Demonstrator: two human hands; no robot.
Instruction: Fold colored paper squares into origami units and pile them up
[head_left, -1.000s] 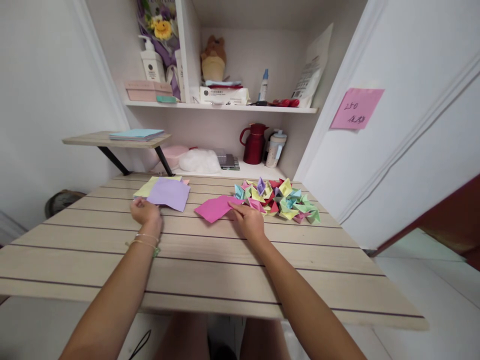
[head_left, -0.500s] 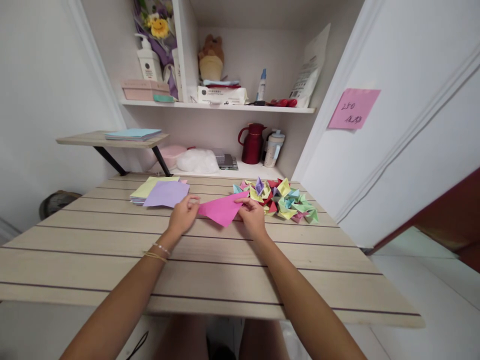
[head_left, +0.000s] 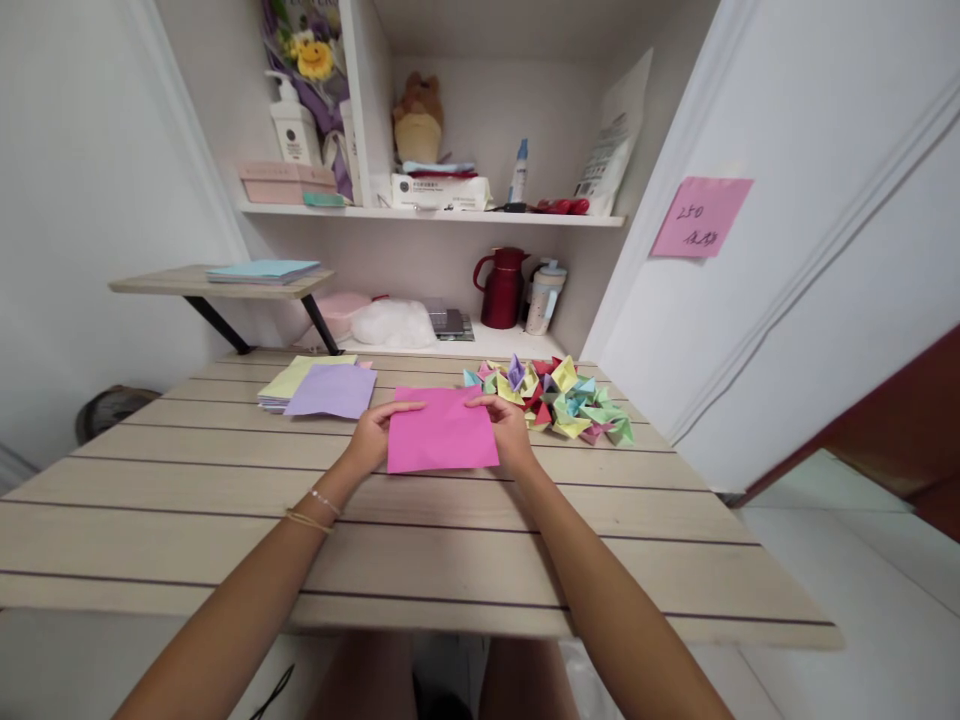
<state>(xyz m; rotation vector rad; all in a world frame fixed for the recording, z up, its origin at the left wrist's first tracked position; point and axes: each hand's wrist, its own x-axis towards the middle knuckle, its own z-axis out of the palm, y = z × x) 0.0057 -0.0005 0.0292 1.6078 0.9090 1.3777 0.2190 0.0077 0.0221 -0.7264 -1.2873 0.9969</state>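
Note:
A pink square sheet of paper [head_left: 441,431] lies squared up on the wooden slat table [head_left: 225,500] between my hands. My left hand [head_left: 373,434] pinches its upper left corner, with the fingers curled along the left edge. My right hand [head_left: 511,428] grips its upper right corner the same way. A stack of coloured paper sheets [head_left: 319,385], purple on top, sits just left of my left hand. A heap of folded paper shapes [head_left: 559,397] in several colours lies just right of my right hand.
Behind the table a low ledge holds a dark red jug [head_left: 501,288], a white cup [head_left: 544,297] and a pink box [head_left: 346,310]. A small side shelf [head_left: 195,285] carries blue paper. A pink note [head_left: 699,217] is stuck on the right-hand wall.
My left hand left the paper stack and came to the pink sheet. Both hands turned the sheet from a tilted diamond to square and drew it toward me.

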